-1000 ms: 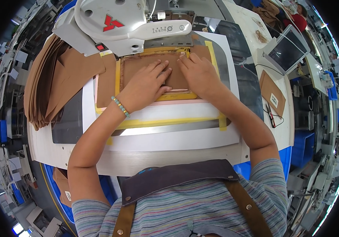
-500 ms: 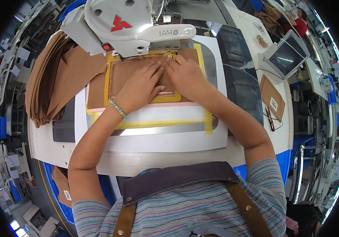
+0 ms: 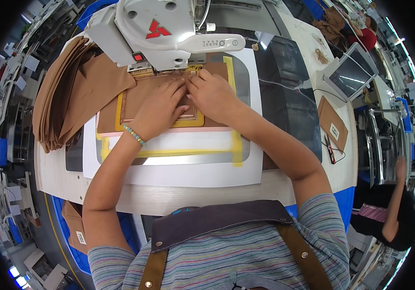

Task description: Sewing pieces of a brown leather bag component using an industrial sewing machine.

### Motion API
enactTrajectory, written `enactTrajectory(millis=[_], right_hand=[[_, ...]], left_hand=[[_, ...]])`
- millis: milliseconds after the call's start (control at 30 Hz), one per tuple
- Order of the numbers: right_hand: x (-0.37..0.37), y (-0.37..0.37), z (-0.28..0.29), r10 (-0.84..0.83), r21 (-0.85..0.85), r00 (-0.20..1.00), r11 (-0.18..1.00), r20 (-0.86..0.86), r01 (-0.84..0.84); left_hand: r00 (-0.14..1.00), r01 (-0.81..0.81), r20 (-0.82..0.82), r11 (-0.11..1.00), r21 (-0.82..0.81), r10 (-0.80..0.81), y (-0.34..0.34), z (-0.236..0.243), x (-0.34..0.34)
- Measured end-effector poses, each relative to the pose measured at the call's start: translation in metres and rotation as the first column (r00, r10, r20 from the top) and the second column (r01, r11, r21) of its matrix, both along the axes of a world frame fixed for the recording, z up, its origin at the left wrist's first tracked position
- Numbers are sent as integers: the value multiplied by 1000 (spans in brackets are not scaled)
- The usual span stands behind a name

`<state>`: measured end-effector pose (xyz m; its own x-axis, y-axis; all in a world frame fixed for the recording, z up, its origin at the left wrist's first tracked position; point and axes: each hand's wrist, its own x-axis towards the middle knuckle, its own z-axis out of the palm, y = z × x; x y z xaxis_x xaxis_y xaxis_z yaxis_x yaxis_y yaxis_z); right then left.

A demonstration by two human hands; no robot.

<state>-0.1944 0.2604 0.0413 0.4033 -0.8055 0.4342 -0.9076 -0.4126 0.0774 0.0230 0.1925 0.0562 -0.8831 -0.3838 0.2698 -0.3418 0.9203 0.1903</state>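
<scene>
Two hands [image 3: 156, 107] [image 3: 213, 94], outstretched fingers [image 3: 172, 89] on brown panel [image 3: 137, 99], within yellow frame [image 3: 119, 108]; blue bin [image 3: 126, 231], labelled brown piece [image 3: 72, 224] inside

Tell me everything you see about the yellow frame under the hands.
The yellow frame is roughly rectangular, dark-marked along its far edge; its material is unclear. It lies flat, brown material showing inside and around it, its far side partly hidden by the machine head. The left hand and right hand lie across it.
</scene>
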Motion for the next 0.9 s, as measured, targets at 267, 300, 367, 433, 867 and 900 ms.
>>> enactTrajectory(millis=[267,300,367,433,867,900], right_hand=[[7,10,9,63,2,996,998,56,-63],[5,14,10,74,58,992,995,100,-80],[-3,23,13,83,117,986,988,144,-101],[-15,35,24,70,111,980,990,188,-92],[25,48,15,294,143,914,929,278,-342],[28,52,19,276,127,928,941,249,-314]], left_hand=[[996,-91,31,994,63,89,1,3,25],[995,-93,30,994,65,91,0,4,30],[997,-67,36,995,69,65,0,7,42],[997,-73,30,995,67,71,1,15,58],[1000,29,5,986,162,-30,10,24,71],[996,80,27,984,158,-85,11,21,70]])
